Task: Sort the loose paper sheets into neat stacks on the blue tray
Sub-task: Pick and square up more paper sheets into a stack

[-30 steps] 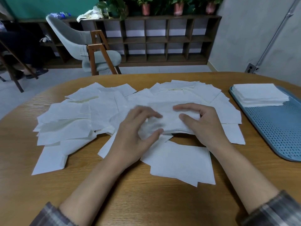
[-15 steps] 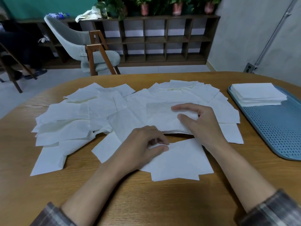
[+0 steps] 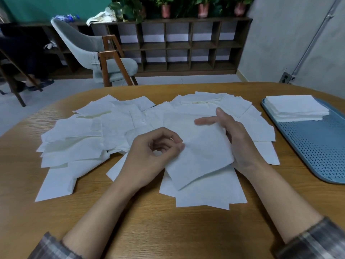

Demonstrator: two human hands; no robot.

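It looked like an office meeting or break room: a broad wooden table (image 3: 149, 230) stood before a long dark cubby shelf (image 3: 179, 45) topped with potted plants (image 3: 166, 10). Beyond the table's far left edge sat a grey upholstered armchair (image 3: 87, 47) on wooden legs; beyond its right, a bare wall (image 3: 270, 43) carried conduit (image 3: 315, 37) and a socket (image 3: 285, 77).

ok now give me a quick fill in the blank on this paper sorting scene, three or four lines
The neat stack lies on the ____ tray.
The lifted sheet is held by ____ hands, left hand and right hand.
The loose sheets spread over the table are ____ in colour.
The tray sits on the person's ____ side.
Missing words: blue; both; white; right.
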